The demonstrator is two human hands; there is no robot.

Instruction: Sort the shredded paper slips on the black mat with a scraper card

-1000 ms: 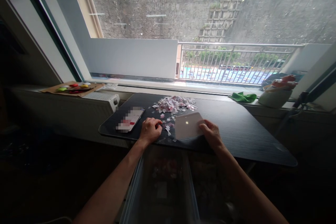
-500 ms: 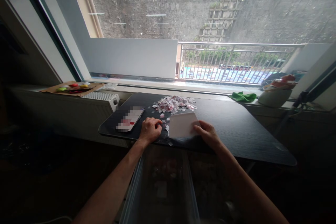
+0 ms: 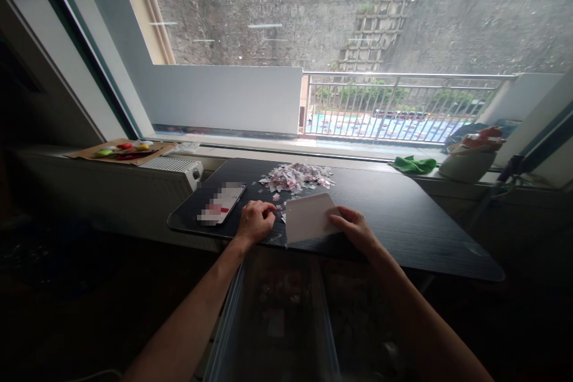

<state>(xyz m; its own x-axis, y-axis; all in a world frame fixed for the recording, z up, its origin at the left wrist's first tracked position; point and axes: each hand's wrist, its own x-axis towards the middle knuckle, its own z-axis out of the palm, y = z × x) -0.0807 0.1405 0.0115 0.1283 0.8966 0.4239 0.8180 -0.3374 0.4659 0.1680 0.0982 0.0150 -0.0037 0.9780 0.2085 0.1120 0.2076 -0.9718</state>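
Observation:
My right hand [image 3: 354, 227] pinches the right edge of a flat white card [image 3: 308, 218] with rounded corners, tilted over the front of the dark table [image 3: 394, 221]. To its left, my left hand [image 3: 256, 221] rests near the table's front edge with fingers curled in. A thin dark tip seems to stick out past its thumb, too small to name. Between the hands lie a few loose paper bits [image 3: 283, 216], partly covered by the card. Behind the card is a heap of small white and pinkish paper pieces [image 3: 295, 176].
A phone [image 3: 229, 202], partly pixelated, lies left of my left hand. Below the table edge stands a clear plastic bin [image 3: 329, 334]. On the sill are a green cloth [image 3: 412, 165] and a pale pot [image 3: 468, 166]. A radiator [image 3: 179, 168] stands at left, cardboard [image 3: 89, 152] on it.
The white card has shifted slightly left and towards me, its lower left corner now reaching the table's front edge. My left hand has hardly moved.

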